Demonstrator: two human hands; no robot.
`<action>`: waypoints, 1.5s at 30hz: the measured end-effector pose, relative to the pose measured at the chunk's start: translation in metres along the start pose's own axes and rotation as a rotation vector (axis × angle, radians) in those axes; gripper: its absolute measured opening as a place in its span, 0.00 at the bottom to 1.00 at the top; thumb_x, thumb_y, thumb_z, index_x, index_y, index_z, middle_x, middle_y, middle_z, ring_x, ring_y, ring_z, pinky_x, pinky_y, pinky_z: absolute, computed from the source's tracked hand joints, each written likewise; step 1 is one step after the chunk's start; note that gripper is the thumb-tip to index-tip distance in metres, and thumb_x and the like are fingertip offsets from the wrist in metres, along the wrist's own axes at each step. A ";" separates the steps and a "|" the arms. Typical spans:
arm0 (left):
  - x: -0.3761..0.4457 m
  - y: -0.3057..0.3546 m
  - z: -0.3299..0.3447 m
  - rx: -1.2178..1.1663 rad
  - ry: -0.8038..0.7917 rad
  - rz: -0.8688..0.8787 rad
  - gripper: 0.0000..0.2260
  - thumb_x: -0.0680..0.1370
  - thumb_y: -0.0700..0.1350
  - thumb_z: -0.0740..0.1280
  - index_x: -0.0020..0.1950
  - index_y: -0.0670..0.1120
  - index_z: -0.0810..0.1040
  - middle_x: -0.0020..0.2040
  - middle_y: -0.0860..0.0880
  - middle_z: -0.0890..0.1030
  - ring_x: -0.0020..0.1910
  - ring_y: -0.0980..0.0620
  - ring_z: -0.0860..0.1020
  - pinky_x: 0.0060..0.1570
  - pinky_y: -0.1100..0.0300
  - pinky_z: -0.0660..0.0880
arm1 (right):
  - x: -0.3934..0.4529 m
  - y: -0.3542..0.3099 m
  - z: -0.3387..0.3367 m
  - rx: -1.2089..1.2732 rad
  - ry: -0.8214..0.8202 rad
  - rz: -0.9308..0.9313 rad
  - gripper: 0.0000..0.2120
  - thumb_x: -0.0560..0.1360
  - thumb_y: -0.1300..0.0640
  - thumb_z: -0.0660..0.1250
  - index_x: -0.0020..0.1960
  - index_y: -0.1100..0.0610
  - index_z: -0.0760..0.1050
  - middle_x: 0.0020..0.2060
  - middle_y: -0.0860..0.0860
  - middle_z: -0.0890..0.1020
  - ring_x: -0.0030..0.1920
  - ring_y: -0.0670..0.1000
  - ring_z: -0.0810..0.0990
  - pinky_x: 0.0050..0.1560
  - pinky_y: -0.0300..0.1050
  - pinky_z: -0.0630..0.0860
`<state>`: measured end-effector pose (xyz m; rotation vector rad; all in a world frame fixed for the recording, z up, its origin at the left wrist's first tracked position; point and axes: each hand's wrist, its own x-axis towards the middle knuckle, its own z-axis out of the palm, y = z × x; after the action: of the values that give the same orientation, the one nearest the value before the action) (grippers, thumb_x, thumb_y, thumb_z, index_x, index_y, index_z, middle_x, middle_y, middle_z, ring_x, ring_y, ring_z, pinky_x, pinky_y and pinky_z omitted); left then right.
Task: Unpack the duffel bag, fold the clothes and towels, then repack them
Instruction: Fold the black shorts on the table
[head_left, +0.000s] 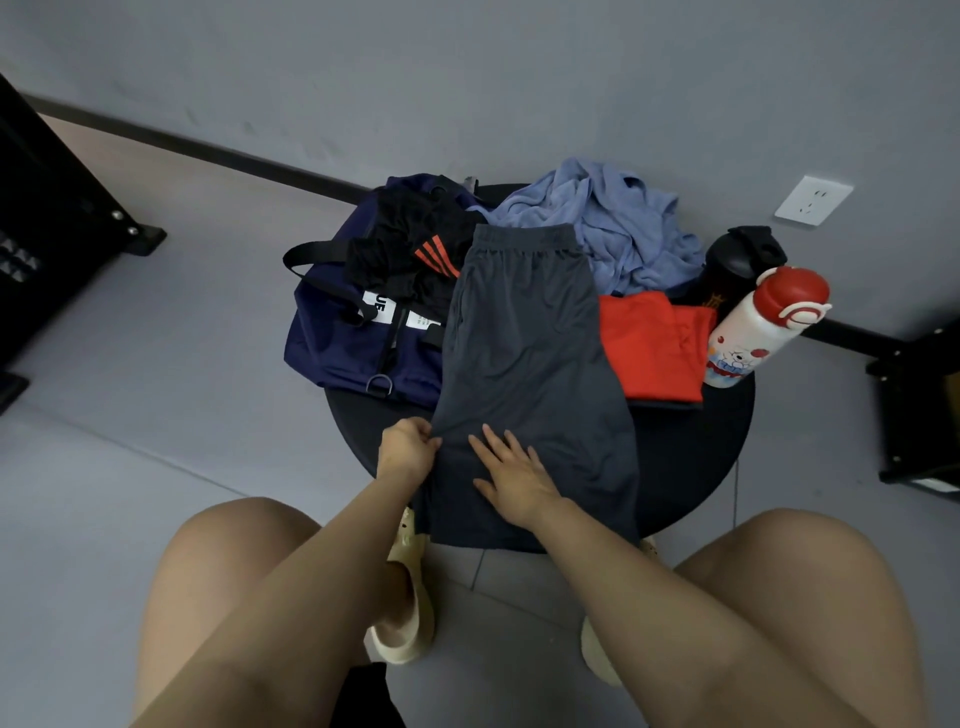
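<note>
Round black tabletop (691, 457): under both hands. Navy duffel bag (337, 343): beyond the left hand (408, 449), black clothes (410, 249) heaped on it. Grey shorts (524, 364): flat, folded lengthwise it seems; left hand pinches their edge, right hand (511, 475) lies open on them. Blue towel (613, 228): crumpled, beyond the shorts. Red garment (654, 345): folded, beyond the right hand. White bottle (758, 330), black bottle (737, 262): further right.

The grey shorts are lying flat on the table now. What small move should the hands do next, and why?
Probably fold them in half, hem up to waistband. The grey shorts lie smoothed lengthwise on the round table, the left hand pinches their near edge, and the right hand presses flat on them.
</note>
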<state>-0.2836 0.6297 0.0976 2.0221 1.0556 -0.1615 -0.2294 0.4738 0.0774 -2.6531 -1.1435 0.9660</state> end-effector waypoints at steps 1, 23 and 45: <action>0.000 -0.002 -0.001 -0.007 0.006 -0.006 0.08 0.76 0.41 0.68 0.53 0.38 0.78 0.49 0.41 0.81 0.52 0.43 0.78 0.50 0.60 0.71 | -0.001 -0.001 0.004 -0.028 -0.011 0.007 0.30 0.82 0.47 0.52 0.78 0.48 0.40 0.77 0.46 0.39 0.77 0.53 0.39 0.75 0.55 0.41; -0.031 -0.049 0.005 -0.026 -0.071 -0.043 0.12 0.75 0.43 0.70 0.55 0.38 0.76 0.49 0.42 0.78 0.53 0.42 0.77 0.51 0.56 0.74 | -0.048 0.036 0.020 -0.059 0.073 0.028 0.28 0.82 0.45 0.50 0.78 0.49 0.43 0.77 0.47 0.40 0.77 0.51 0.38 0.75 0.50 0.41; -0.046 -0.057 0.026 -0.008 0.082 -0.057 0.19 0.74 0.46 0.71 0.58 0.39 0.69 0.59 0.39 0.71 0.56 0.40 0.74 0.55 0.50 0.72 | -0.096 0.102 0.046 0.386 0.485 0.232 0.27 0.81 0.52 0.58 0.77 0.56 0.54 0.77 0.52 0.52 0.77 0.51 0.50 0.75 0.43 0.49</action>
<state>-0.3481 0.5996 0.0673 2.0075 1.1637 -0.1052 -0.2427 0.3285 0.0576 -2.5201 -0.4982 0.4563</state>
